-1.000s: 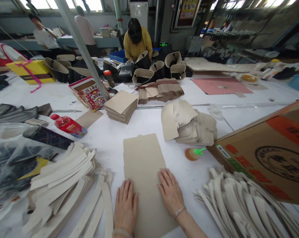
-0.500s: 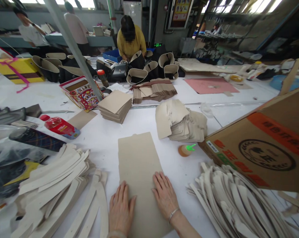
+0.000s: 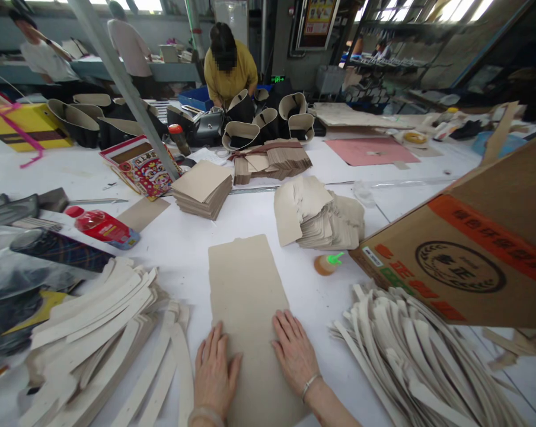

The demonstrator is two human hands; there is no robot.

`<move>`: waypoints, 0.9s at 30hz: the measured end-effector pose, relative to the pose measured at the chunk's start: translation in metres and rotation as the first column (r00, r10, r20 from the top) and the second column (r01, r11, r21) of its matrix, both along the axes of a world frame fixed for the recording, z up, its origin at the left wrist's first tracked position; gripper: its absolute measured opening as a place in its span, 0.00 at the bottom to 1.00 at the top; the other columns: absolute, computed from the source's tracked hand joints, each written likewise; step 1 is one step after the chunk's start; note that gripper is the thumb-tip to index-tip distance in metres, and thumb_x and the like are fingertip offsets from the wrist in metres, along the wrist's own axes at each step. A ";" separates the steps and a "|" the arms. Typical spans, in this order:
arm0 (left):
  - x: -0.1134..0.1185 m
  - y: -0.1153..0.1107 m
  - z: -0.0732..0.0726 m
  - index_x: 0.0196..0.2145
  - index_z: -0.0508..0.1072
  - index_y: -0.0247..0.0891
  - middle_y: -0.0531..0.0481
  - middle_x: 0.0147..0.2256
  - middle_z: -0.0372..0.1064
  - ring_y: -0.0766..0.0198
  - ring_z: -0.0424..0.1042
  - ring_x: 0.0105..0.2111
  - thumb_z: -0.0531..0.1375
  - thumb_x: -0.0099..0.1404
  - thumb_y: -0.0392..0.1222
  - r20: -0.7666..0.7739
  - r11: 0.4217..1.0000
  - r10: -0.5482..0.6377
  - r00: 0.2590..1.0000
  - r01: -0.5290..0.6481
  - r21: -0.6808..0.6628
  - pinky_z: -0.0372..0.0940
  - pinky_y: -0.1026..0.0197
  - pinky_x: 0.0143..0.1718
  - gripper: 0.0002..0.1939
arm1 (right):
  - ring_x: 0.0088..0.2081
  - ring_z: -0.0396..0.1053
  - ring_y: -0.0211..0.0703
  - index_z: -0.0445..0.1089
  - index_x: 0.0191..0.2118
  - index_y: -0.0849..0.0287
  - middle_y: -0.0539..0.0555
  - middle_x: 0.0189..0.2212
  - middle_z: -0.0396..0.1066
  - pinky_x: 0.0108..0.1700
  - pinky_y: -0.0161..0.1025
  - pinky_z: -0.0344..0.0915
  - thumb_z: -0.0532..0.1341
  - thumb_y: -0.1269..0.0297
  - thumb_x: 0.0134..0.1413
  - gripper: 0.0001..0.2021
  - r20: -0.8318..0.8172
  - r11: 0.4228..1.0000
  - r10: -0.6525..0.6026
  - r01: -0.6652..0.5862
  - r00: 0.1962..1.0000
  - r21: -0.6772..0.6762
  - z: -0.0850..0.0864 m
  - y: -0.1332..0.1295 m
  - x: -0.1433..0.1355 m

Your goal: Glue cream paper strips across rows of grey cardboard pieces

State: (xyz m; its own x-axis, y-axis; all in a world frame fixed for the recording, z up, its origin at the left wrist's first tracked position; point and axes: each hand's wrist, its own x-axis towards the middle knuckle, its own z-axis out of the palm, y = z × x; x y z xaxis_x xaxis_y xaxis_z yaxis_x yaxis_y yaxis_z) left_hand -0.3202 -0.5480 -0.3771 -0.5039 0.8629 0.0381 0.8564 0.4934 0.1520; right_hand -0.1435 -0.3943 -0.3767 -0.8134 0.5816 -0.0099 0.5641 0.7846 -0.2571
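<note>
Head view: fingers close together, thumbs apart, left hand [image 3: 215, 370] and right hand [image 3: 296, 351] lie unclamped along opposite edges of the panel [image 3: 245, 279], flat on the table [image 3: 185, 249]; light, even pressure should keep it square.

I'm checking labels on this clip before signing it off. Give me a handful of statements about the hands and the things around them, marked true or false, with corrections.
1. The left hand and right hand both touch the beige sheet. True.
2. Both hands wear gloves. False: they are bare.
3. A bundle of pale strips lies to the right of the right hand. True.
4. The left hand rests on that bundle. False: it is at the sheet's left edge.
5. The green-tipped bottle is right of the sheet. True.
</note>
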 end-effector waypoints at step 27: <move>0.009 -0.029 0.000 0.58 0.52 0.37 0.44 0.57 0.56 0.56 0.54 0.57 0.51 0.61 0.49 0.073 0.998 0.017 0.997 -0.021 0.053 0.57 0.50 0.54 0.30 | 0.62 0.42 0.45 0.50 0.61 0.55 0.46 0.62 0.45 0.60 0.41 0.46 0.46 0.57 0.58 0.25 0.090 0.960 -0.175 0.190 0.980 -0.205 0.008 0.000 0.018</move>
State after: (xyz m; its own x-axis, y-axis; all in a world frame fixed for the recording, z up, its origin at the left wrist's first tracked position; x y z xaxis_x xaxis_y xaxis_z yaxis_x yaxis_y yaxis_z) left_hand -0.3109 -0.5767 -0.3774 -0.5236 0.8506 0.0474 0.8326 0.4991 0.2399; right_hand -0.1260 -0.3938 -0.3686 -0.6864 0.6986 -0.2020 0.7153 0.5984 -0.3610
